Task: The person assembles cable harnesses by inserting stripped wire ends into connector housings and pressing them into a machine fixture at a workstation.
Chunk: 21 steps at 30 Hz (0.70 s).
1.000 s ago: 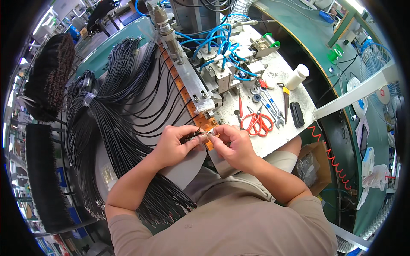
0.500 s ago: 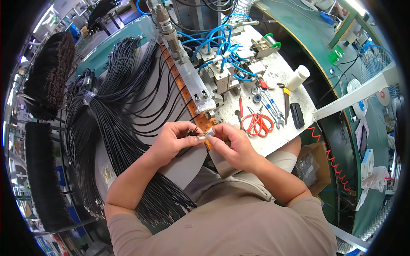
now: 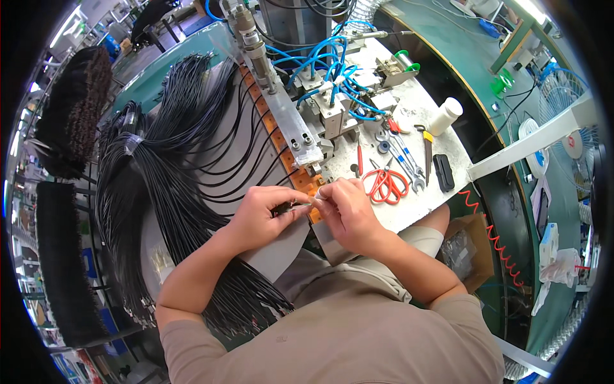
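Note:
My left hand is closed in a pinch on the end of a black cable, with thin wires showing between its fingers. Close beside it, my right hand is pinched too, its fingertips meeting the wire ends; what it grips is mostly hidden. Both hands are over the near end of an orange rail. Several black cables run from that rail into a large bundle of black cables, tied near its top on the grey board at my left. Just beyond my fingers stands a metal machine with blue air hoses.
Red-handled scissors, wrenches, a yellow-handled tool, a black case and a white bottle sit on the white tabletop. A cardboard box is at my right, below a coiled red hose. A fan stands farther right.
My left fingers have straightened and come nearer the right fingertips, covering more of the wires. My right hand has turned slightly and moved a little up and left.

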Each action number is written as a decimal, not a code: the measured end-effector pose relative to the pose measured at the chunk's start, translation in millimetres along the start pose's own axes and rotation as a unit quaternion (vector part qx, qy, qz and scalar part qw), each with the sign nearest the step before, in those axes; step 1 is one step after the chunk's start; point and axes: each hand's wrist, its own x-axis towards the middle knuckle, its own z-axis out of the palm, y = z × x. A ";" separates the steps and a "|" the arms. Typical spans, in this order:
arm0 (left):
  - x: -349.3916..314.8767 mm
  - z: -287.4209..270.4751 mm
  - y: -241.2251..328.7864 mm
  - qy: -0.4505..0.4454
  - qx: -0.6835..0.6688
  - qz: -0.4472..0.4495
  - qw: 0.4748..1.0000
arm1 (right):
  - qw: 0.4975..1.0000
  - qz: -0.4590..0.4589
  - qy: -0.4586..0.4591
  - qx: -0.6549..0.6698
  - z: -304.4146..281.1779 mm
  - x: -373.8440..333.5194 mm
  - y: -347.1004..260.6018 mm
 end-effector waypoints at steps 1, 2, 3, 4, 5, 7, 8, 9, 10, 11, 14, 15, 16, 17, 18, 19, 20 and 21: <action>0.2 -3.2 1.6 -0.039 -0.017 -0.055 0.998 | 1.000 0.003 -0.007 0.000 0.8 0.5 -0.7; 0.3 -4.9 2.3 -0.078 -0.033 -0.109 0.990 | 1.000 0.006 -0.013 0.000 1.5 0.8 -1.4; -0.2 -5.0 2.1 -0.078 -0.032 -0.108 0.991 | 1.000 0.006 -0.012 0.000 2.1 1.0 -2.2; -1.3 -4.5 1.6 -0.074 -0.098 -0.142 0.982 | 1.000 0.015 -0.010 0.013 2.8 1.1 -2.9; -2.5 -3.7 0.8 -0.069 -0.163 -0.175 0.969 | 0.999 0.024 -0.008 0.026 3.3 1.1 -3.6; -3.2 -1.8 -0.5 -0.065 -0.227 -0.206 0.950 | 0.999 0.033 -0.005 0.038 2.9 0.3 -4.1; -3.1 -0.8 -1.0 -0.062 -0.243 -0.209 0.945 | 0.998 0.045 -0.014 0.047 2.8 -0.3 -4.1; -2.9 0.1 -1.5 -0.058 -0.259 -0.213 0.940 | 0.997 0.056 -0.023 0.056 2.6 -0.7 -4.0; -2.9 0.8 -2.3 -0.055 -0.275 -0.216 0.935 | 0.995 0.068 -0.032 0.065 2.3 -0.8 -3.8; -3.2 1.4 -3.3 -0.055 -0.275 -0.216 0.935 | 0.995 0.068 -0.032 0.065 1.4 -0.5 -4.1; -4.1 2.6 -6.0 -0.052 -0.253 -0.206 0.944 | 0.988 0.101 -0.050 0.106 -2.9 2.7 -5.9; -4.5 2.4 -6.0 -0.052 -0.253 -0.206 0.944 | 0.988 0.101 -0.050 0.107 -2.1 3.6 -5.5; -4.6 2.6 -6.1 -0.050 -0.232 -0.207 0.949 | 0.993 0.074 -0.037 0.078 -0.8 3.9 -4.9; -4.7 2.7 -5.6 -0.047 -0.211 -0.208 0.954 | 0.997 0.048 -0.024 0.050 0.9 4.2 -3.9; -4.4 2.4 -4.4 -0.045 -0.190 -0.209 0.958 | 0.999 0.021 -0.011 0.022 2.5 4.6 -2.3; -4.4 2.4 -3.1 -0.044 -0.190 -0.209 0.958 | 0.999 0.021 -0.011 0.023 3.2 5.1 1.5; -3.5 2.0 0.8 0.003 -0.081 -0.121 0.989 | 0.999 0.037 0.003 0.005 3.2 5.4 8.1; -1.3 1.3 6.1 0.048 0.030 -0.029 0.998 | 0.998 0.054 0.018 -0.014 2.8 4.6 15.7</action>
